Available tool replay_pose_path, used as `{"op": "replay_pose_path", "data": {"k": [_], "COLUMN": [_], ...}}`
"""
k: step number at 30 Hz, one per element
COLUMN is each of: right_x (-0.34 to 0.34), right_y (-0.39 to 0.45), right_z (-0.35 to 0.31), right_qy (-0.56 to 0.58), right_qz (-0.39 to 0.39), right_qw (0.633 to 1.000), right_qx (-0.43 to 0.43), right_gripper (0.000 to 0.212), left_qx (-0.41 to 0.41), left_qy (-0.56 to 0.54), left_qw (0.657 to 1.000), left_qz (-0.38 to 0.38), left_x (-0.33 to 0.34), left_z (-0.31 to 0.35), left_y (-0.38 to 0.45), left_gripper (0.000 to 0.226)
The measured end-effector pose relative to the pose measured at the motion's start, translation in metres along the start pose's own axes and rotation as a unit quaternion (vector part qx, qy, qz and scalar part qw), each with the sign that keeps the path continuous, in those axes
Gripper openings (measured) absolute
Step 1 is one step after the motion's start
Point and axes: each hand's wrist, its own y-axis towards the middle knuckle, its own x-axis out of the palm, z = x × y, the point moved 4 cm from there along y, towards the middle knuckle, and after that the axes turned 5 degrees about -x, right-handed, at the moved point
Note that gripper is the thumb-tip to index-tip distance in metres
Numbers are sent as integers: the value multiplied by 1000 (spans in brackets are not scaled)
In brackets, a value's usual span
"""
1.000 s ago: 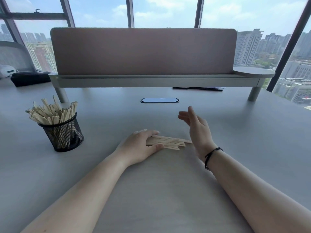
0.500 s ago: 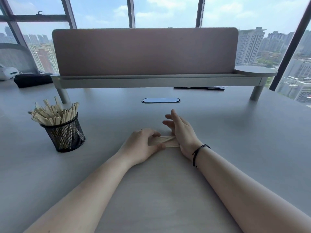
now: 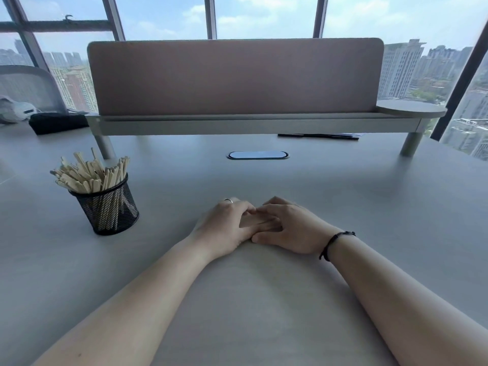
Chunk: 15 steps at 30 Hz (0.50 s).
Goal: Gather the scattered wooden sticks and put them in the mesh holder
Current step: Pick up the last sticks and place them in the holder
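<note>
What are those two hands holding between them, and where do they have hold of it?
A small bundle of wooden sticks lying on the desk. The left hand grips its left end, the right hand its right end; only the middle shows.

Both hands are meeting at the middle of the grey table (image 3: 264,299); the left hand (image 3: 227,228) and the right hand (image 3: 290,231) are curling around a small bundle of wooden sticks (image 3: 253,222) lying flat between them, fingertips touching above it. Well apart to the left, a black mesh holder (image 3: 108,210) is standing upright, holding many more sticks (image 3: 87,175) that are fanning out above its rim; a padded divider (image 3: 235,77) is rising behind on a raised shelf.
</note>
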Motion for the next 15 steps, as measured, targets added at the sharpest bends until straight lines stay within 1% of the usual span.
{"op": "replay_pose_path", "data": {"k": [1, 3, 4, 5, 9, 12, 15], "right_x": [0, 1, 1, 1, 1, 1, 0], "right_y": [1, 3, 3, 3, 3, 3, 2], "right_z": [0, 0, -1, -1, -4, -4, -3], "right_qy": [-5, -30, -43, -55, -90, -92, -55], "right_qz": [5, 13, 16, 15, 18, 35, 67], "right_qw": [1000, 999, 999, 998, 996, 995, 996], "right_qx": [-1, 1, 2, 3, 5, 3, 6], "right_gripper": [53, 53, 52, 50, 40, 35, 26], "left_qx": [2, 8, 8, 6, 3, 6, 12], "left_qy": [8, 29, 40, 48, 61, 93, 105], "left_qw": [1000, 1000, 999, 999, 998, 996, 994], "left_qz": [-4, -4, -7, -13, -23, -11, 11], "left_x": [0, 1, 2, 4, 4, 3, 2], "left_z": [1, 2, 2, 2, 5, 8, 10], "left_y": [0, 1, 1, 1, 1, 0, -1], "left_gripper": [65, 44, 37, 35, 40, 30, 24]}}
